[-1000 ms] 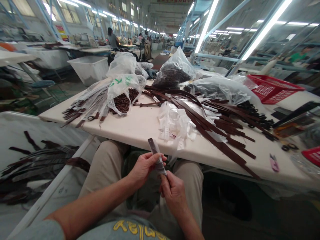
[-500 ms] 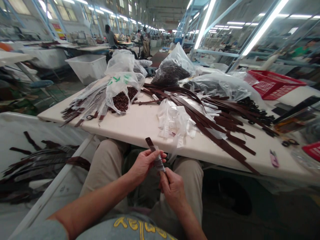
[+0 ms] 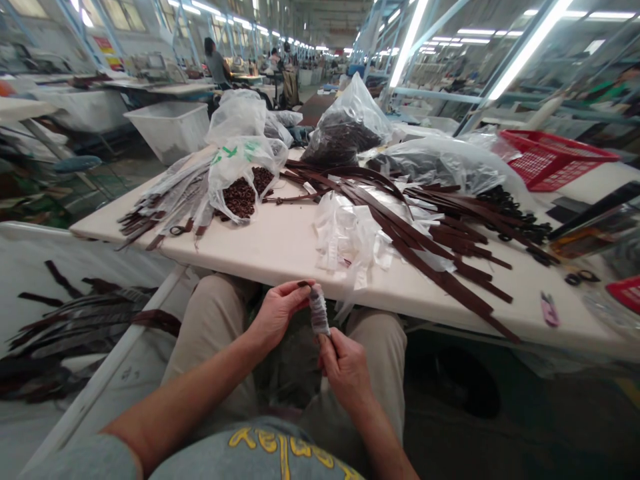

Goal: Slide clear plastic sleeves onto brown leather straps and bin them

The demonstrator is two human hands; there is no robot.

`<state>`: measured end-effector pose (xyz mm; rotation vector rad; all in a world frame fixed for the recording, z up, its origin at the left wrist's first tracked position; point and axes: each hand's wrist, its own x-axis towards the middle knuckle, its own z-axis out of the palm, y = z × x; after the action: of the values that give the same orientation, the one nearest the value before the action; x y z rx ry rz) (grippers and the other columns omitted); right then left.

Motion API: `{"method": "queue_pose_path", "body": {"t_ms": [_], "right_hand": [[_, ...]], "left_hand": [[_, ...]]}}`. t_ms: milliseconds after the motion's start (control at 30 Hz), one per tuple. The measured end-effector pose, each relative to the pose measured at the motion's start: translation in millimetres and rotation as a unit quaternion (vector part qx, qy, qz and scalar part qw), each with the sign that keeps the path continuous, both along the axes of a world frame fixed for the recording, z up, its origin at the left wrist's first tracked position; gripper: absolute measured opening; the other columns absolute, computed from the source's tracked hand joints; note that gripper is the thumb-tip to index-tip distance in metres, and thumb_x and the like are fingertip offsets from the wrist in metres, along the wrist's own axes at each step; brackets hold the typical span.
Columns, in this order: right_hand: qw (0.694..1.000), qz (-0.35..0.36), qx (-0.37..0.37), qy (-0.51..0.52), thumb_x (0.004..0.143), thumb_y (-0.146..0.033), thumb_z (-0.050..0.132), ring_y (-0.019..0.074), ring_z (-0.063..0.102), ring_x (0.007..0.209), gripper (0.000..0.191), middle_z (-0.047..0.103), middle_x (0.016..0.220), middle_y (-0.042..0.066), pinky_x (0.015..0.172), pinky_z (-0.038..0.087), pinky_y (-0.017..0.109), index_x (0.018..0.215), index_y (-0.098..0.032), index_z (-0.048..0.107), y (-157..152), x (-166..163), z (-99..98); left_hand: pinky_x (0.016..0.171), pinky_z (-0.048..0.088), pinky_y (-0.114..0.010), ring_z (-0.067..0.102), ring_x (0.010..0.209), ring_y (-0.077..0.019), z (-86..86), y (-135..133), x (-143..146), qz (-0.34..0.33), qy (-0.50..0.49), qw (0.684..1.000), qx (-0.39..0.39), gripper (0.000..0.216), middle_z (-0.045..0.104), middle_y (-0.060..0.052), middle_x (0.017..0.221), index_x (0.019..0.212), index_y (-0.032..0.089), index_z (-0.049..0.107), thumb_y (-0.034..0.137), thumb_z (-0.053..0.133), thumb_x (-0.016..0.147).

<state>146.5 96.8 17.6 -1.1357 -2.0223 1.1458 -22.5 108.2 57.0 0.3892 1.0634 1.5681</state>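
Both hands grip the strap [image 3: 319, 311]: left hand [image 3: 275, 315] pinching its top, right hand [image 3: 345, 369] below; it stands near upright.

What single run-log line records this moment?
left hand: grips strap end | right hand: holds plastic-wrapped strap | above lap

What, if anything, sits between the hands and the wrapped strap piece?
Nothing visible. The left hand pinches the top of the plastic-wrapped strap piece, and the right hand grips its lower end from below. Both touch it directly, over the lap and clear of the table edge.
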Motion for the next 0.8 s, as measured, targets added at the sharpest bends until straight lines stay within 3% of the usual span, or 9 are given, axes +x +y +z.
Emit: {"method": "queue_pose_path", "body": {"t_ms": [233,333,433,533,633,800], "right_hand": [[0.996,0.054,-0.07,0.016,0.096,-0.042,0.044,0.0103,0.053,0.054,0.031,0.058,0.06,-0.003,0.055,0.038,0.022,0.075,-0.02,0.053,0.8,1.8,6.9],[0.993,0.073,-0.087,-0.013,0.095,-0.041,0.045,0.0107,0.054,0.054,0.034,0.059,0.057,-0.003,0.055,0.038,0.022,0.07,-0.02,0.051,-0.5,6.8,8.8],[0.992,0.074,-0.096,-0.044,0.096,-0.041,0.044,0.011,0.055,0.054,0.036,0.058,0.056,-0.003,0.056,0.038,0.023,0.067,-0.02,0.051,-6.7,22.6,6.7],[0.983,0.086,-0.15,-0.058,0.096,-0.042,0.043,0.0112,0.056,0.053,0.035,0.059,0.059,-0.003,0.055,0.04,0.023,0.07,-0.02,0.052,-15.7,47.2,2.4],[0.973,0.094,-0.197,-0.071,0.096,-0.043,0.043,0.0119,0.059,0.056,0.034,0.061,0.062,-0.002,0.057,0.042,0.023,0.073,-0.019,0.053,-19.7,62.7,4.0],[0.984,0.092,-0.146,-0.033,0.095,-0.041,0.047,0.012,0.061,0.061,0.029,0.066,0.072,-0.001,0.06,0.043,0.023,0.082,-0.019,0.058,-6.4,38.2,27.4]], "left_hand": [[0.064,0.053,-0.023,0.066,0.063,-0.0138,2.1,5.2,-10.6,0.015,0.02,1.0,0.003,0.039,0.073,-0.006,0.07,0.078,0.01,0.075,0.043,0.087,0.06],[0.063,0.053,-0.022,0.065,0.061,-0.0125,3.5,8.1,-18.8,0.03,0.021,0.999,0.017,0.038,0.072,-0.005,0.068,0.076,0.01,0.074,0.042,0.087,0.06],[0.062,0.052,-0.021,0.065,0.061,-0.0115,6.1,11.4,-29.1,0.075,0.007,0.997,0.036,0.037,0.072,-0.003,0.067,0.075,0.011,0.074,0.04,0.089,0.057],[0.061,0.052,-0.021,0.065,0.061,-0.0118,8.7,12.2,-35.9,0.096,0.0,0.995,0.038,0.038,0.071,-0.002,0.066,0.075,0.011,0.073,0.039,0.09,0.055],[0.063,0.052,-0.023,0.065,0.061,-0.0126,9.1,6.2,-27.5,0.059,0.009,0.998,0.024,0.039,0.071,-0.003,0.066,0.076,0.011,0.073,0.041,0.089,0.057],[0.064,0.051,-0.023,0.064,0.062,-0.0127,7.4,-11.6,12.2,-0.034,0.018,0.999,0.012,0.037,0.072,-0.006,0.069,0.078,0.011,0.074,0.044,0.083,0.066]]}}
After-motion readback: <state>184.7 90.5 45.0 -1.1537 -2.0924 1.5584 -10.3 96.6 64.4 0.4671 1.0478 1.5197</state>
